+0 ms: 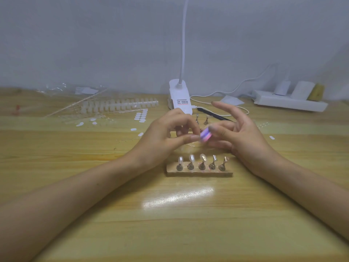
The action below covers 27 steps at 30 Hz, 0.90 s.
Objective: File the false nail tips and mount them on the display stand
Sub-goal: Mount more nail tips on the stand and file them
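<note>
A wooden display stand (pixel 199 173) lies in front of my hands with several metal holders. Clear nail tips (pixel 191 158) sit on the three left holders; the two right holders (pixel 214 158) show bare tops. Above the stand, my left hand (pixel 166 137) pinches a small clear nail tip between thumb and fingers; the tip itself is barely visible. My right hand (pixel 236 131) holds a pink and purple striped file block (pixel 204 136) against it, with the index finger raised.
Strips of clear nail tips (pixel 120 105) and loose white adhesive tabs (pixel 140 116) lie at the back left. A white clip lamp (pixel 180 97) stands behind my hands, with two spare holders (pixel 202 119) and a black tool (pixel 213 114) beside it. A power strip (pixel 289 103) sits at the back right.
</note>
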{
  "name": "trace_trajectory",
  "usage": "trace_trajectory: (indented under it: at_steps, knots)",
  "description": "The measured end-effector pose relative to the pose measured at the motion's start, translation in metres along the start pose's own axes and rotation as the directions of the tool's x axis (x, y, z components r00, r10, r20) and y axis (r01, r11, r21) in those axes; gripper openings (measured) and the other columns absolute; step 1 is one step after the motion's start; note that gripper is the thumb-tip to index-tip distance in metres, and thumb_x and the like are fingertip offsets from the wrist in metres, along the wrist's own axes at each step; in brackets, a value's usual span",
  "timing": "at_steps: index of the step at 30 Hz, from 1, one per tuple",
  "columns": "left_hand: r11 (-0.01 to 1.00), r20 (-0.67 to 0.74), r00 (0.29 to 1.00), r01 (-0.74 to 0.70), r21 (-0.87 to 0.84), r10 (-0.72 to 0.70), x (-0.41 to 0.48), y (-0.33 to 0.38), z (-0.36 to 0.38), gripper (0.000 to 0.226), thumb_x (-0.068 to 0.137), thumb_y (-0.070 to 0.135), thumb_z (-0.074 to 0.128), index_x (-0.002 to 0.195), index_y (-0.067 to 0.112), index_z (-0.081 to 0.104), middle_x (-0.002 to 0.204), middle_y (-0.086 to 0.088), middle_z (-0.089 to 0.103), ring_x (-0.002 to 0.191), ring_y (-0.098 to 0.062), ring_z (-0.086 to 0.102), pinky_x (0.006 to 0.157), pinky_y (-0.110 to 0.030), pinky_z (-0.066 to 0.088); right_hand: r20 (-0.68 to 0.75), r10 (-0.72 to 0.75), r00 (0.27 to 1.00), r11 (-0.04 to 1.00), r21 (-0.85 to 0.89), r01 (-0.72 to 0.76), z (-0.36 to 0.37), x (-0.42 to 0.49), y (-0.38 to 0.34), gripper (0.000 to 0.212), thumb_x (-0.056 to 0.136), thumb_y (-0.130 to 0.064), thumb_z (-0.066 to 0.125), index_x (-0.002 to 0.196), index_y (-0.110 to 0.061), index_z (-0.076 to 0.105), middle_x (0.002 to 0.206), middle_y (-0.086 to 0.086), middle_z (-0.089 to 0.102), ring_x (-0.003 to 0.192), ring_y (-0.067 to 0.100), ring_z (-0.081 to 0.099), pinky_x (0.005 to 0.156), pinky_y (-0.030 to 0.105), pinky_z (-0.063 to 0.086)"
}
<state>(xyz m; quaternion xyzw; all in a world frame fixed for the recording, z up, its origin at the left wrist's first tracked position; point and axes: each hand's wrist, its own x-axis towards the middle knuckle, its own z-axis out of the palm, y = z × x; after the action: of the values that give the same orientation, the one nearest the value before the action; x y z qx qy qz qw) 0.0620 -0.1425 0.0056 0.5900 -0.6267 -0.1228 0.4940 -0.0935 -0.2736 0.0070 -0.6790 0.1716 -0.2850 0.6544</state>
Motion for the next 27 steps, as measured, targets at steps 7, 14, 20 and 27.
trace_trajectory:
  at_steps: [7, 14, 20, 27]
  knots:
    - [0.999, -0.044, 0.999, 0.026, -0.037, -0.028, -0.0001, -0.0014, -0.0004, 0.005, 0.087, 0.015, 0.071, 0.084, 0.017, 0.068, 0.085, 0.003, 0.053, 0.074, -0.009, 0.049, 0.068, -0.009, 0.037, 0.045, 0.012, 0.999, 1.000, 0.005, -0.012, -0.0010, 0.0005, -0.0015, 0.069, 0.071, -0.024, 0.076, 0.135, -0.026, 0.051, 0.094, 0.017, 0.074, 0.086, 0.027, 0.073, 0.077, 0.036, 0.061]
    - [0.999, 0.012, 0.999, 0.043, -0.009, -0.043, 0.0008, 0.0004, 0.0002, 0.007, 0.087, 0.017, 0.071, 0.083, 0.022, 0.068, 0.086, -0.007, 0.052, 0.078, -0.016, 0.051, 0.069, -0.010, 0.037, 0.021, -0.016, 1.000, 1.000, -0.009, 0.016, 0.0015, -0.0015, 0.0000, 0.075, 0.072, -0.015, 0.075, 0.141, -0.025, 0.047, 0.090, 0.011, 0.075, 0.081, 0.023, 0.074, 0.072, 0.034, 0.061]
    - [0.998, -0.056, 0.997, 0.051, -0.028, -0.052, 0.0008, -0.0020, -0.0012, 0.008, 0.088, 0.013, 0.071, 0.083, 0.019, 0.067, 0.089, -0.004, 0.055, 0.078, -0.013, 0.052, 0.071, -0.009, 0.037, 0.117, -0.001, 0.993, 0.996, -0.088, 0.011, 0.0072, -0.0053, -0.0038, 0.079, 0.072, -0.015, 0.076, 0.144, -0.029, 0.045, 0.093, 0.011, 0.074, 0.078, 0.022, 0.074, 0.070, 0.031, 0.060]
    - [0.999, -0.046, 0.999, 0.028, -0.023, -0.029, 0.0008, -0.0016, -0.0007, 0.007, 0.087, 0.014, 0.072, 0.084, 0.018, 0.068, 0.086, 0.001, 0.053, 0.076, -0.015, 0.052, 0.070, -0.010, 0.038, 0.087, 0.004, 0.996, 0.998, -0.069, 0.003, 0.0058, -0.0042, -0.0028, 0.078, 0.072, -0.015, 0.076, 0.142, -0.029, 0.046, 0.091, 0.011, 0.074, 0.080, 0.024, 0.074, 0.072, 0.033, 0.061]
